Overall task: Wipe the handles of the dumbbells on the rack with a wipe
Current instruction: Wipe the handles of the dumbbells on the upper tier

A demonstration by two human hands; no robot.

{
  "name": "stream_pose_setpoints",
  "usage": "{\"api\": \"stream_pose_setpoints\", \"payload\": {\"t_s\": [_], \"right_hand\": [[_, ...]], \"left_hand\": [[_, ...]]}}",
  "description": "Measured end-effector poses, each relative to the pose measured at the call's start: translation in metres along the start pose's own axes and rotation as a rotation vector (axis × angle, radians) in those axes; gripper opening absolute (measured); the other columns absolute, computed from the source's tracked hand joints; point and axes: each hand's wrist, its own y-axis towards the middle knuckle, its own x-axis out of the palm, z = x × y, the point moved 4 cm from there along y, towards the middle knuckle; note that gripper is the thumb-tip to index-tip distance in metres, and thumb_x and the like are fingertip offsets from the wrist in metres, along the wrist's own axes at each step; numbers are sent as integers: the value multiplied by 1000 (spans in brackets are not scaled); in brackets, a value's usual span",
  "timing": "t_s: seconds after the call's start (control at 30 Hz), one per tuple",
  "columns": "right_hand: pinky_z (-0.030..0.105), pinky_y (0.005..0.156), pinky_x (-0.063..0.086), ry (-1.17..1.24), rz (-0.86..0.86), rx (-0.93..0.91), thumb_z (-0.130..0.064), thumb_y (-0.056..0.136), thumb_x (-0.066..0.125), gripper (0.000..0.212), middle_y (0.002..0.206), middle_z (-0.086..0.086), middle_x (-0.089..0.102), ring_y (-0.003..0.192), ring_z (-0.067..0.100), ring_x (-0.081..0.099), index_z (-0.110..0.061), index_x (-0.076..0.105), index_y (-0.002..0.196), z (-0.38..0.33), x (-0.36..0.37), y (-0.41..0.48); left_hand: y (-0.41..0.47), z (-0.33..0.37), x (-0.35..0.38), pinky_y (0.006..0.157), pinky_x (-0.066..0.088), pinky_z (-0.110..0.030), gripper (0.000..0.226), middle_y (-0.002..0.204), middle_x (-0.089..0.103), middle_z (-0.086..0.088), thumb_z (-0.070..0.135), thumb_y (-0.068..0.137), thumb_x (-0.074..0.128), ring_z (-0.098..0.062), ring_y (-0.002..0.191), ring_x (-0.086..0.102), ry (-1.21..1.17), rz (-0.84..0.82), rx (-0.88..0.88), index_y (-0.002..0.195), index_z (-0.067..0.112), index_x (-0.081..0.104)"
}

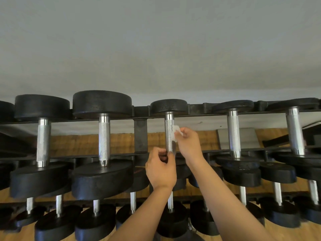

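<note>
Our left hand (161,169) curls its fingers round the bottom of the shiny handle (169,131) of a dumbbell (168,106) on the rack (140,134). Our right hand (188,145) pinches the white wipe (174,133) against the handle's side.

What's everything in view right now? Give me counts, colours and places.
Top dumbbells: six, leftmost cut off; black heads, silver handles; upper tier.
Lower dumbbells: many, count unclear; black; lower tiers.
Rack: one, black, across the frame.
Wipe: one, white, against the middle handle.
Panel: one, grey, behind rack, right.
Wall: one, grey, above rack.
Floor: one, wood, beneath rack.
Left hand: grips that handle's lower end.
Right hand: pinches the wipe.
</note>
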Motion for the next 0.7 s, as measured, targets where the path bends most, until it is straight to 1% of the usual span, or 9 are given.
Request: {"api": "stream_pose_setpoints", "payload": {"t_s": [0.1, 0.17, 0.2, 0.27, 0.33, 0.4, 0.47, 0.6, 0.7], "right_hand": [[8, 65, 46, -43, 13, -79, -14, 98, 54, 14, 90, -6, 66, 82, 1, 62, -11, 67, 101, 12, -7, -18], [8, 64, 45, -63, -9, -50, -13, 98, 53, 15, 93, -2, 67, 82, 1, 61, -9, 67, 101, 12, -8, -12], [6, 60, 44, -59, -21, -16, -12, 99, 51, 16, 95, -1, 67, 82, 1, 59, -8, 66, 102, 9, -7, -7], [2, 53, 41, -28, -40, 46, -12, 100, 48, 18, 97, -1, 65, 82, 0, 57, -7, 64, 106, 5, -4, 0], [5, 57, 42, -36, -31, 29, -14, 100, 49, 17, 98, -3, 65, 83, 0, 58, -10, 64, 107, 8, -2, -5], [10, 66, 45, -71, -15, -28, -15, 99, 52, 13, 96, -3, 66, 86, 4, 62, -13, 64, 104, 16, -6, -17], [11, 69, 46, -121, -15, -49, -15, 98, 54, 12, 96, -2, 68, 87, 4, 63, -12, 65, 102, 19, -8, -19], [14, 65, 40, -137, -59, 68, -13, 100, 49, 19, 99, 5, 67, 86, 10, 59, -6, 66, 104, 14, -7, -3], [10, 62, 38, -288, -81, -7, -15, 100, 50, 18, 100, 0, 65, 87, 9, 59, -8, 64, 108, 19, -6, -13]], "left_hand": [[2, 2, 0, 75, 55, -32, 7, 81, 64, 12, 32, 85, 63, -2, 76, 62, -15, -3, 9, 86, 28, 58], [4, 1, 2, 74, 54, -30, 7, 82, 64, 12, 30, 86, 65, -2, 76, 61, -15, -9, 4, 86, 28, 58], [4, 0, 2, 72, 53, -27, 8, 83, 64, 12, 28, 86, 66, -1, 76, 62, -20, -13, -4, 87, 27, 59], [3, -4, 0, 69, 49, -14, 10, 88, 65, 11, 22, 87, 69, 3, 79, 62, -67, -49, -10, 91, 25, 60], [1, -10, -2, 74, 47, -7, 14, 95, 65, 11, 15, 89, 67, 6, 89, 61, -108, -108, 64, 98, 23, 61], [0, -12, -5, 81, 47, -8, 16, 99, 64, 14, 13, 91, 61, 3, 95, 60, -98, -129, 150, 102, 24, 61], [1, -13, -4, 81, 44, -6, 17, 98, 62, 18, 15, 91, 55, 3, 95, 59, -62, -102, 188, 101, 28, 59], [0, -12, -2, 75, 40, -2, 18, 94, 60, 19, 15, 91, 55, 5, 92, 57, -25, -92, 192, 99, 31, 57], [0, -13, -3, 74, 40, -2, 17, 94, 60, 19, 15, 91, 57, 5, 90, 57, -30, -97, 188, 99, 30, 57]]}}
